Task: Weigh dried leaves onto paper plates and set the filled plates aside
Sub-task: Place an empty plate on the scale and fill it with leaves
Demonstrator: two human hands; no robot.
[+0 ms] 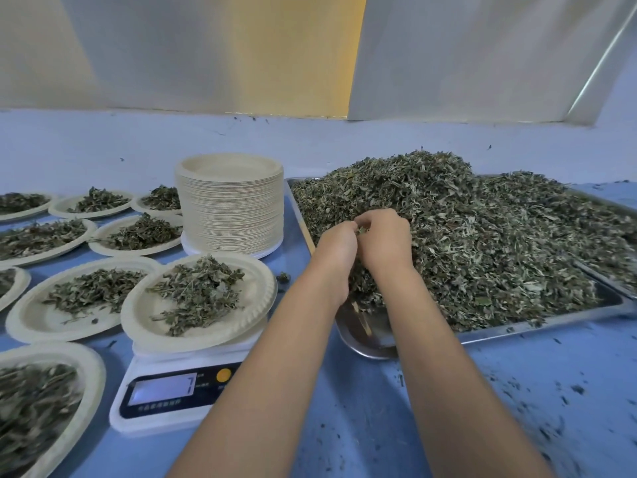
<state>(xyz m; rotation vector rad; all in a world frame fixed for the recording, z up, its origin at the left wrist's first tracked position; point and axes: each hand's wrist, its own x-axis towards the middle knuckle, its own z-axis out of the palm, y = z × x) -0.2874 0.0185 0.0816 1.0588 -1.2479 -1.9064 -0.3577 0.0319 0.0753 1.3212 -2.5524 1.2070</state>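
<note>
- Your left hand (336, 251) and right hand (386, 241) meet, touching each other, over the near-left slope of the heap of dried leaves (482, 243).
- The fingers (370, 218) of both hands are curled inward. They pinch a small clump of the dried leaves between them, just above the heap.
- The heap fills a steel tray (537, 335) on the right side of the blue table (362, 426). Only the tray's near-left corner shows bare metal.
- Left of your forearms, a paper plate (144, 315) holding a loose portion of leaves sits on a white digital scale (179, 398). The display is lit, but you cannot read it surely through the blur.
- Behind the scale stands a tall stack of empty paper plates (231, 208), just beside the tray's left rim.
- The filled plates (31, 322) lie in rows further left, some touching at the rims.
- Leaf crumbs (551, 391) are scattered over the table at your near right.
</note>
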